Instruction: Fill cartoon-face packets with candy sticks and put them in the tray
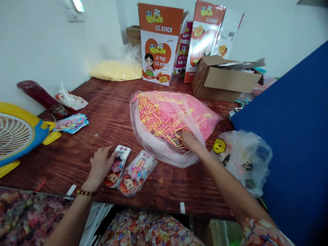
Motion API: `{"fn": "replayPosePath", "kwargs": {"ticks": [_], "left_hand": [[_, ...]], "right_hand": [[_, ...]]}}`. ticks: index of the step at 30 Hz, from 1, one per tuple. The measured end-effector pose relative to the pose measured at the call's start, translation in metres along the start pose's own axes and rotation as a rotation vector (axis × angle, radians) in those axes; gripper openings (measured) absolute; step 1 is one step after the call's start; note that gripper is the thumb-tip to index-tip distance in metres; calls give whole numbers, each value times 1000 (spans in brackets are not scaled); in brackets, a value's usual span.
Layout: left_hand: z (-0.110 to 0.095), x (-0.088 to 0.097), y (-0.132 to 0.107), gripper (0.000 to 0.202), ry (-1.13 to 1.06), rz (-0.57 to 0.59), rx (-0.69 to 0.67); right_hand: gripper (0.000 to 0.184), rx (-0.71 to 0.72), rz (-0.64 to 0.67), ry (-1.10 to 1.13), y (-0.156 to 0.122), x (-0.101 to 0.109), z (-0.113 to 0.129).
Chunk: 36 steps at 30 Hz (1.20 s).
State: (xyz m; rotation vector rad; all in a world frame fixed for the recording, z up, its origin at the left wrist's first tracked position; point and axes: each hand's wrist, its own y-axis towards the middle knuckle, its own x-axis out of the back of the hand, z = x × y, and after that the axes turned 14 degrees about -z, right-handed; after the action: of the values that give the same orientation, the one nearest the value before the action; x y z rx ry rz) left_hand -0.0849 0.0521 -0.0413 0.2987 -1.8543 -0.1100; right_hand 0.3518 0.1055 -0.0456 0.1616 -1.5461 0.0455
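And here's the right hand (189, 140) in the mouth of a big clear plastic bag (176, 160), down at the near right of the opening, fingertips lost among the thin pink and yellow sticks (156, 118), so whether they're pinched on any, I cannot tell. The bag lies on its side mid-table, its mouth turned toward the near left, sticks heaped inside. Over on the left, the left hand (101, 164) is palm down, thumb spread apart from the loosely bent fingers, the thumb over the edge of the left stack of printed packets (118, 164). Just beside that, the right stack of clear printed packets (139, 171) lies aslant, nearer the bag, both on the dark red wood-grain table (164, 198). A beaded bracelet (87, 193) circles the left wrist. Far left, there's the yellow and blue fan (15, 130), with a fan of colourful printed sachets (73, 123) next to it and a tissue pack (75, 102) behind those. At the back stands an orange and white CC STICK box (161, 44), and to its right an open brown cardboard box (228, 82). Near right, a crumpled translucent carrier bag (246, 160) sits against the blue panel (294, 136).
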Motion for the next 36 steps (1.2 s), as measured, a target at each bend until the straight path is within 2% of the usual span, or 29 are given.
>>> {"fn": "replayPosePath", "kwargs": {"ticks": [3, 7, 12, 17, 23, 28, 36], "left_hand": [[-4, -5, 2, 56, 79, 17, 19], [-6, -8, 0, 52, 72, 48, 17], [-4, -12, -1, 45, -18, -7, 1], [-2, -17, 0, 36, -137, -87, 13], [7, -21, 7, 27, -314, -33, 124], [10, -15, 8, 27, -425, -64, 112], [11, -4, 10, 27, -649, -150, 189]], "right_hand": [[30, -42, -13, 66, 3, -7, 1], [24, -120, -36, 198, 5, -13, -4], [16, -247, -100, 440, 4, -13, -5], [21, -359, -195, 717, 5, -10, 3], [20, -471, -244, 957, 8, -12, 18], [19, -531, -247, 1072, 5, -12, 32], [12, -616, -306, 1109, 0, -10, 41]]}}
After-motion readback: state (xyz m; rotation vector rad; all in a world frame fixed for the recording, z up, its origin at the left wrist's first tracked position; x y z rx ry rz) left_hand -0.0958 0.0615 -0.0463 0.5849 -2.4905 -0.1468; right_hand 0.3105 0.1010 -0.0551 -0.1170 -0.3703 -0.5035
